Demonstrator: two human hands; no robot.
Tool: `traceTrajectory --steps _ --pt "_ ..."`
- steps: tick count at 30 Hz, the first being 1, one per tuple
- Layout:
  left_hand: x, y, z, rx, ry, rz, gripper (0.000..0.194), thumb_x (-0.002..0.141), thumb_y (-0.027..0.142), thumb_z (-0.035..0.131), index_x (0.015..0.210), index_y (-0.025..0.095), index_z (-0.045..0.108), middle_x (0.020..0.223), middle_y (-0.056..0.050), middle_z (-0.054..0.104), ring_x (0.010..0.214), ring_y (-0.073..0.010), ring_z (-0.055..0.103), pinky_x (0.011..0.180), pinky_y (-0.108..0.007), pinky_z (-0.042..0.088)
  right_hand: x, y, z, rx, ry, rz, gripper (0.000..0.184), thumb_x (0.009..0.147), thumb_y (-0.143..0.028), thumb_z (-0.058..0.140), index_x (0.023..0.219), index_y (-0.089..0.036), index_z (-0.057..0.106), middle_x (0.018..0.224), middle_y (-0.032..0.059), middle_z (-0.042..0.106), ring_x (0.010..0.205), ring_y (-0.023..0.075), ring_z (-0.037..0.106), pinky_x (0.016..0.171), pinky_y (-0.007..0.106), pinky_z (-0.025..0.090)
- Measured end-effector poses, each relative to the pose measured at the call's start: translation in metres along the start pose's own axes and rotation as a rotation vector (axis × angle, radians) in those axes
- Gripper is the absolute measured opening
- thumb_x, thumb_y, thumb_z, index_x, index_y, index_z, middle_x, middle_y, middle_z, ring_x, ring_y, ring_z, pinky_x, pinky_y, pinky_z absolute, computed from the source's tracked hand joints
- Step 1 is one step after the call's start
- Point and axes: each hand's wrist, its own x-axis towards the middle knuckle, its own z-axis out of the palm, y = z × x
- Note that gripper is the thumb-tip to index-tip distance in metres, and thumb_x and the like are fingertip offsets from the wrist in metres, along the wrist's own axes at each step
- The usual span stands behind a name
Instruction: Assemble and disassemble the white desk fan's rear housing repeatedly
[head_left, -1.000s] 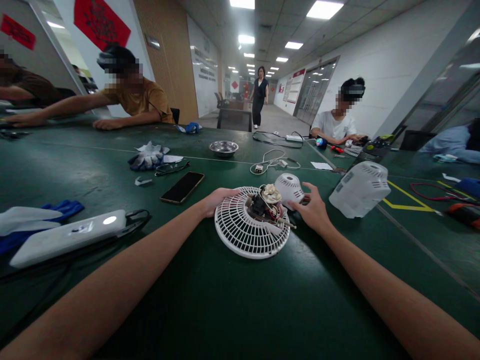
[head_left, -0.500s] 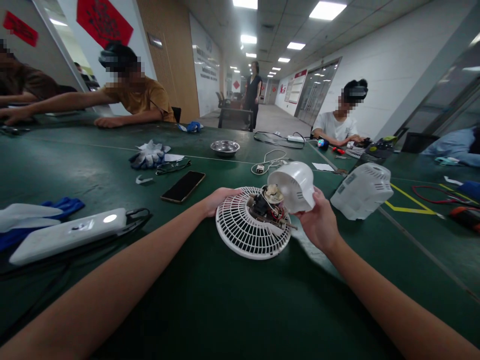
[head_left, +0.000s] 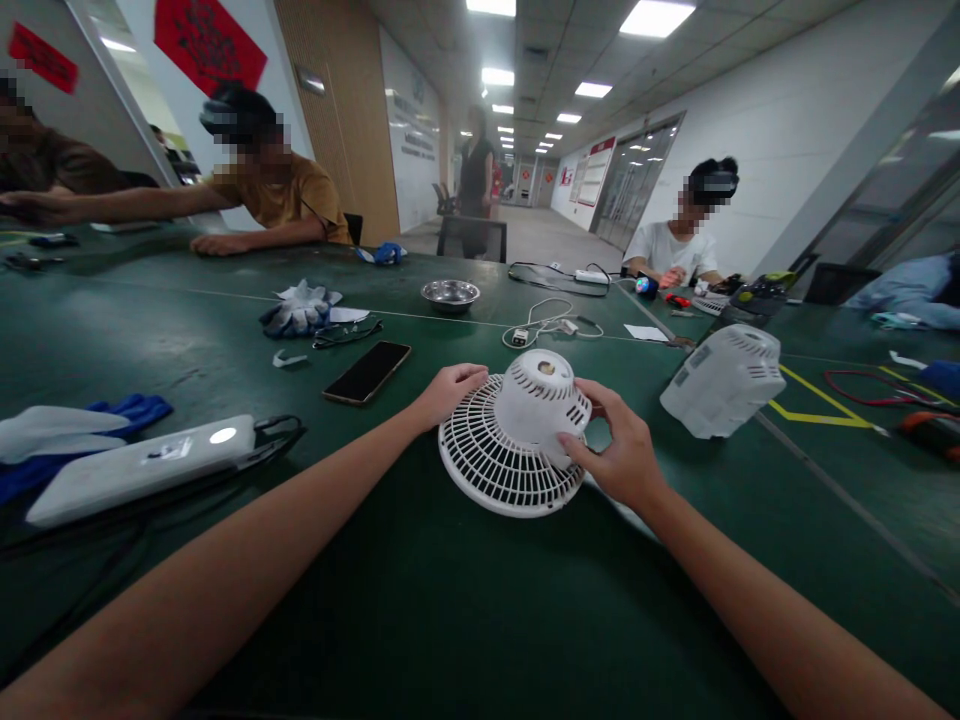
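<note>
A round white fan grille (head_left: pixel 487 462) lies on the green table in front of me. Over its middle sits a white motor cover (head_left: pixel 534 405), narrow end up, which hides the motor and wires. My right hand (head_left: pixel 619 440) grips the cover's right side between thumb and fingers. At the grille's upper left rim, my left hand (head_left: pixel 448 393) has its fingers closed on the edge. A white slotted plastic housing (head_left: pixel 724 385) stands to the right of my right hand.
Left of the grille lie a phone (head_left: pixel 367 373), a white power bank-like device (head_left: pixel 142 470) and gloves (head_left: pixel 300 308). A metal bowl (head_left: pixel 450 294) and a white cable (head_left: pixel 551 318) are behind it. Co-workers (head_left: pixel 277 185) sit across the table (head_left: pixel 480 620).
My right hand has turned the motor cover over and lowered it onto the grille's middle, covering the motor and wires. My left hand stays at the rim. A person in the background has moved left.
</note>
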Motion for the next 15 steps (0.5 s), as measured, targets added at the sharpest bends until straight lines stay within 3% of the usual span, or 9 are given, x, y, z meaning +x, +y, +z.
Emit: traceTrajectory --steps 2,4,7,9,11,15 --pt "-0.004 0.012 0.002 0.166 0.022 0.155 0.030 0.092 0.040 0.070 0.111 0.019 0.079 0.124 -0.011 0.076 0.121 -0.0282 0.067 0.112 -0.041 0.044 0.001 -0.001 -0.002 -0.027 -0.014 -0.010 0.060 0.086 -0.040 0.071 0.142 -0.032 0.052 0.138 0.0092 0.064 0.109 0.0311 0.067 0.097 0.056 0.057" --pt "-0.013 0.031 0.007 0.178 -0.068 0.253 0.034 0.093 0.043 0.067 0.115 0.020 0.079 0.130 -0.011 0.074 0.125 -0.0308 0.064 0.113 -0.043 0.042 0.001 0.000 -0.004 -0.011 -0.027 0.019 0.064 0.086 -0.040 0.069 0.146 -0.032 0.048 0.139 0.0100 0.063 0.111 0.0315 0.066 0.097 0.055 0.057" --pt "-0.027 0.059 0.021 0.167 -0.305 0.257 0.046 0.074 0.037 0.087 0.115 0.019 0.078 0.124 -0.013 0.076 0.122 -0.0359 0.065 0.110 -0.045 0.045 0.000 0.002 -0.004 0.022 -0.080 0.052 0.078 0.084 -0.043 0.074 0.153 -0.032 0.040 0.144 0.0109 0.059 0.115 0.0332 0.065 0.100 0.056 0.055" --pt "-0.033 0.071 0.029 0.172 -0.349 0.247 0.064 0.061 0.031 0.095 0.121 0.018 0.075 0.120 -0.015 0.077 0.118 -0.0382 0.067 0.106 -0.047 0.049 0.000 0.004 -0.002 0.032 -0.115 0.063 0.089 0.080 -0.046 0.079 0.156 -0.034 0.035 0.149 0.0111 0.057 0.117 0.0347 0.065 0.102 0.057 0.054" --pt "-0.035 0.075 0.033 0.232 -0.368 0.278 0.069 0.057 0.031 0.096 0.121 0.017 0.074 0.120 -0.016 0.076 0.117 -0.0390 0.067 0.103 -0.048 0.050 -0.001 0.006 -0.001 0.040 -0.129 0.071 0.095 0.077 -0.048 0.083 0.158 -0.035 0.034 0.150 0.0109 0.056 0.117 0.0355 0.065 0.101 0.058 0.054" --pt "-0.031 0.069 0.030 0.411 -0.394 0.417 0.063 0.064 0.039 0.093 0.119 0.016 0.074 0.117 -0.015 0.076 0.113 -0.0363 0.069 0.099 -0.048 0.053 -0.001 0.010 -0.003 0.075 -0.137 0.057 0.097 0.077 -0.048 0.084 0.158 -0.034 0.034 0.148 0.0110 0.058 0.112 0.0341 0.068 0.098 0.056 0.057"
